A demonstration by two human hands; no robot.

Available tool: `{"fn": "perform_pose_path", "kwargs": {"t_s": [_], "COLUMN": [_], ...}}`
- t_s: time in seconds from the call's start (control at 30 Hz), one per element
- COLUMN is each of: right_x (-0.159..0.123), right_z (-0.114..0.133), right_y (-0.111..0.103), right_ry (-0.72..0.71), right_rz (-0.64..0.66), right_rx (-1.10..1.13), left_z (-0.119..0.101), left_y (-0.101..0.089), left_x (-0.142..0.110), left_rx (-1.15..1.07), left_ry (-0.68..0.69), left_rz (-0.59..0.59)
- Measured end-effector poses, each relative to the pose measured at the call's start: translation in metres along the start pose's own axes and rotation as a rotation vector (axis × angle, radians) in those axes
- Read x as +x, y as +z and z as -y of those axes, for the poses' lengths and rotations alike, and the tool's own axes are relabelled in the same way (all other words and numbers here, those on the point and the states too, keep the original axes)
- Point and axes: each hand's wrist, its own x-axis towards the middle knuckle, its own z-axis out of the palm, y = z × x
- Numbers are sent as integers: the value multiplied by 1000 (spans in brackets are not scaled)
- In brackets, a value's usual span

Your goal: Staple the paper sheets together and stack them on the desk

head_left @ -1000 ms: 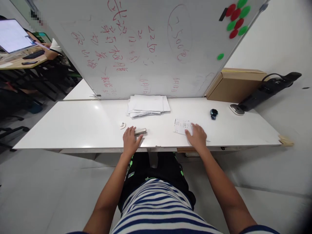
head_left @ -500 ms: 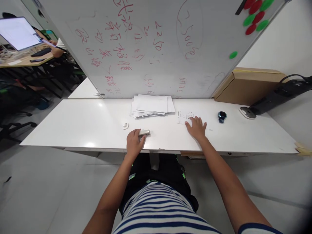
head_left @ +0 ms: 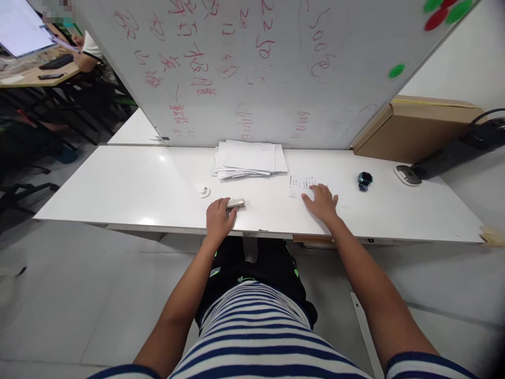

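My left hand (head_left: 219, 220) rests near the front edge of the white desk, its fingers curled round a small pale stapler (head_left: 236, 203) whose end sticks out to the right. Just beyond that hand lies a little white curled item (head_left: 204, 192). Over to the right, my right hand (head_left: 322, 202) lies flat with fingers spread. Its fingertips touch a white sheet with small dark print (head_left: 296, 184), partly covered by the hand. Behind and between the hands sits an uneven stack of white paper (head_left: 248, 157).
A whiteboard (head_left: 276, 100) with red writing stands along the desk's (head_left: 118, 184) back edge. To the right are a dark blue watch-like item (head_left: 365, 180), a computer mouse (head_left: 407, 175), a black cylindrical object (head_left: 457, 152) and a cardboard box (head_left: 418, 126). A person's arm (head_left: 87, 62) shows at another table.
The view has shifted, so the desk sits slightly higher in the picture. Both hands keep nearly the same places on the desk, the left still on the stapler.
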Motion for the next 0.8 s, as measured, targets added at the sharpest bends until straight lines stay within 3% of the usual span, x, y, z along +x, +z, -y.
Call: {"fn": "perform_pose_path", "kwargs": {"t_s": [0.17,0.33,0.57,0.8], "right_x": [-53,-96,-118,-124], "right_z": [12,60,140,155], "right_y": [3,15,37,43], "right_ry": [-36,-108,-282,-268], "right_rz": [21,9,-59,-81], "right_rx": [-14,-7,24,51], "left_z": [-1,0,5,7], "left_y": [-2,-2,-1,1], "left_x": [0,-3,-10,-10], "left_rx": [13,-20,-126,-112], "left_ry": [-6,8,-57,-44], "left_rz": [16,3,-138,-154]}}
